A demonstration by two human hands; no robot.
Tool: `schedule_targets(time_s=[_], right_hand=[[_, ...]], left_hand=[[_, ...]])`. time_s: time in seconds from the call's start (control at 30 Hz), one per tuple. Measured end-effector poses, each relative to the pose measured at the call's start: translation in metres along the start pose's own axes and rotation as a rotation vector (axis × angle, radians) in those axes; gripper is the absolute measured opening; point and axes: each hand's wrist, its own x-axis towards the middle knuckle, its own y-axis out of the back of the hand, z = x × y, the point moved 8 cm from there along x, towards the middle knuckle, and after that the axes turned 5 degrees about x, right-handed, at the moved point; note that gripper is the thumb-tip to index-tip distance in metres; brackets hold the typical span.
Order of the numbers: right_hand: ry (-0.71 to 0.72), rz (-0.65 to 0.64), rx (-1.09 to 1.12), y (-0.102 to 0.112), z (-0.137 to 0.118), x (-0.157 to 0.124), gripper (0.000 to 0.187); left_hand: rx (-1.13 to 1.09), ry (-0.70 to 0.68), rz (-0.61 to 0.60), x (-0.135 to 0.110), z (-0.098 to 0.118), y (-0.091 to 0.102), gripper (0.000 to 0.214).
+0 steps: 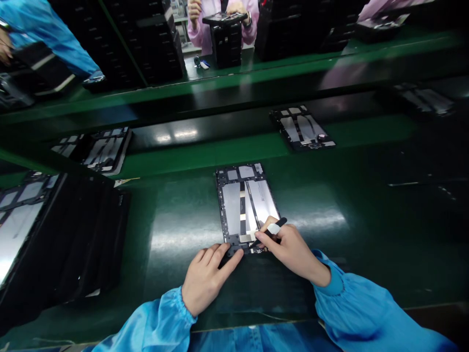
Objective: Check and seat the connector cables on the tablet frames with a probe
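A tablet's open metal back frame [234, 195] lies flat on the green belt, showing grey panels and a gold strip down its middle. My left hand [208, 278] rests with its fingers apart across the frame's near edge, not gripping it. My right hand [289, 247] holds a black pointed tool [273, 231] with a white band, its tip touching the frame's lower area near the gold strip. My right fingers hide the frame's near right corner.
Two similar tablet frames [302, 128] lie further along the green conveyor belt [183, 230]. Black stacked racks of frames [62, 234] stand at my left. A blue-sleeved arm [47, 34] and a person in pink sleeves [220, 29] work across the line.
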Motion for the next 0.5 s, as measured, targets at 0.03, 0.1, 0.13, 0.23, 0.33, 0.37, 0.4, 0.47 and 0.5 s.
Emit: schedule_targets(time_s=[0.03, 0.1, 0.13, 0.23, 0.33, 0.37, 0.4, 0.47, 0.5], right_hand=[[0.012, 0.002, -0.016, 0.0, -0.001, 0.0, 0.028], [0.03, 0.01, -0.04, 0.001, -0.003, 0.0, 0.029], [0.035, 0.015, -0.046, 0.001, -0.003, 0.0, 0.029], [0.032, 0.025, -0.044, 0.001, -0.001, 0.001, 0.028], [0.059, 0.049, -0.012, 0.002, 0.001, 0.0, 0.028], [0.099, 0.088, 0.003, 0.004, 0.0, -0.001, 0.028], [0.155, 0.153, 0.018, 0.009, -0.003, -0.002, 0.028], [0.272, 0.352, 0.038, 0.025, -0.007, -0.01, 0.028], [0.313, 0.464, 0.047, 0.033, -0.006, -0.016, 0.028]], left_hand=[[0.001, 0.008, -0.016, 0.002, 0.0, -0.002, 0.041], [-0.029, 0.015, -0.042, 0.005, -0.002, -0.006, 0.041], [-0.066, 0.007, -0.046, 0.006, -0.005, -0.008, 0.04], [-0.228, -0.05, -0.012, 0.005, -0.015, -0.006, 0.033], [-0.286, -0.081, 0.053, 0.005, -0.02, 0.002, 0.024], [-0.269, -0.094, 0.082, 0.007, -0.018, 0.006, 0.022], [-0.241, -0.113, 0.109, 0.01, -0.013, 0.009, 0.022], [-0.18, -0.16, 0.12, 0.023, -0.002, 0.007, 0.029], [-0.15, -0.166, 0.092, 0.034, 0.001, 0.001, 0.034]])
